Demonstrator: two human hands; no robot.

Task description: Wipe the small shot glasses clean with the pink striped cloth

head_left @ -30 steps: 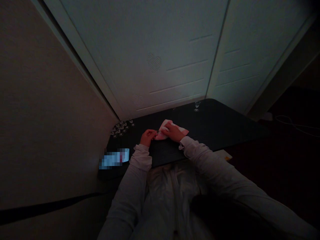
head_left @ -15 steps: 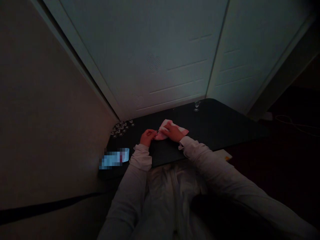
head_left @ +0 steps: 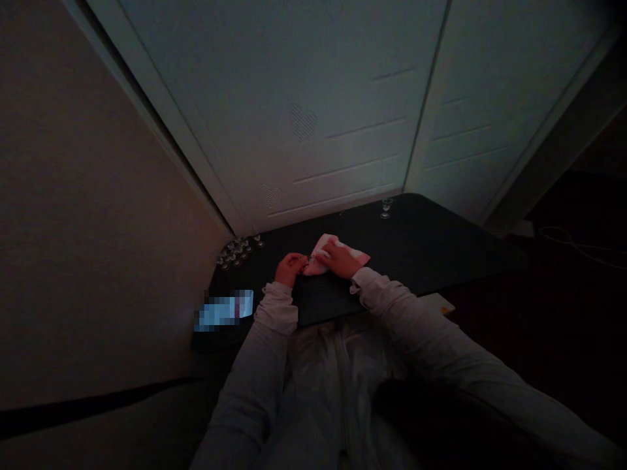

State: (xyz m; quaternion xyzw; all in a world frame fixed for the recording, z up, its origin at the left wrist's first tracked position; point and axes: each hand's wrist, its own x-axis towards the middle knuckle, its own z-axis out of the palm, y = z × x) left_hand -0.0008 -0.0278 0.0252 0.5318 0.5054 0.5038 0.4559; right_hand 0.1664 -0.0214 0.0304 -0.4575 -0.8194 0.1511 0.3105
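A pink and white cloth [head_left: 353,254] is bunched over the middle of the dark table. My right hand [head_left: 340,260] is closed on it, fingers bent down into the folds. Just to its left, my left hand [head_left: 290,267] is closed in a pinch at the cloth's left edge. Something small and shiny shows between the two hands, too dark and partly covered to name. One small stemmed glass [head_left: 385,208] stands upright at the back right of the table, away from both hands.
Several small stemmed glasses [head_left: 235,251] cluster at the table's back left corner. A lit phone-like screen [head_left: 223,311], blurred, lies at the left front. White panels [head_left: 274,78] rise behind the dark table [head_left: 441,248]. A pale flat object [head_left: 435,303] shows below the front edge.
Almost nothing differs. Both hands and the cloth keep nearly the same place, with only a slight shift of the right hand's fingers.
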